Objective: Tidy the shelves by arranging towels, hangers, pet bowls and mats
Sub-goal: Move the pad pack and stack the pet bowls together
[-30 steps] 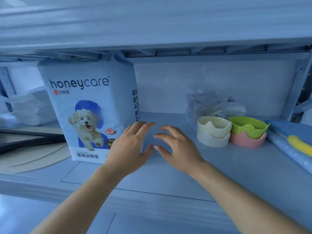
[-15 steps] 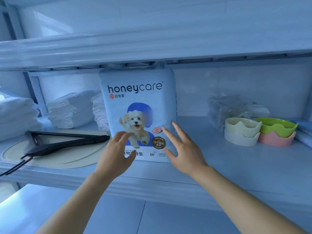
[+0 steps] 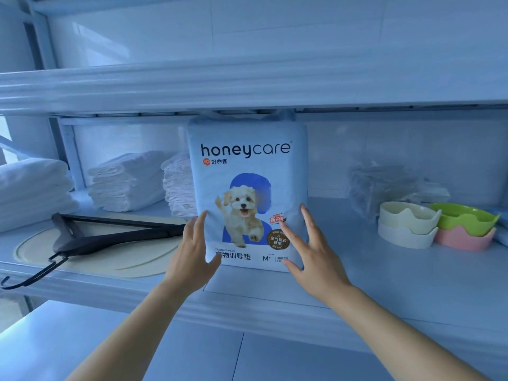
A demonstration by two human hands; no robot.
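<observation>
A tall pale-blue pack of pet training pads (image 3: 247, 171) with a puppy picture stands upright on the middle shelf (image 3: 384, 284). My left hand (image 3: 192, 251) lies at the pack's lower left edge, fingers straight, thumb across its front. My right hand (image 3: 310, 248) is spread at the lower right corner, fingers straight against the front. Black hangers (image 3: 110, 235) lie on a round cream mat (image 3: 132, 259) to the left. Folded white towels (image 3: 126, 182) are stacked behind. Stacked pet bowls, cream (image 3: 406, 224) and green on pink (image 3: 464, 226), sit at the right.
More folded white towels (image 3: 30, 188) sit at the far left. A crumpled clear plastic bag (image 3: 382, 182) lies behind the bowls. The upper shelf (image 3: 247, 86) hangs just above the pack's top. A hanger hook (image 3: 30, 276) pokes past the shelf's front edge.
The view swung left and back, bringing the pack to the centre. Both hands moved from bare shelf beside the pack onto its lower corners, left and right.
</observation>
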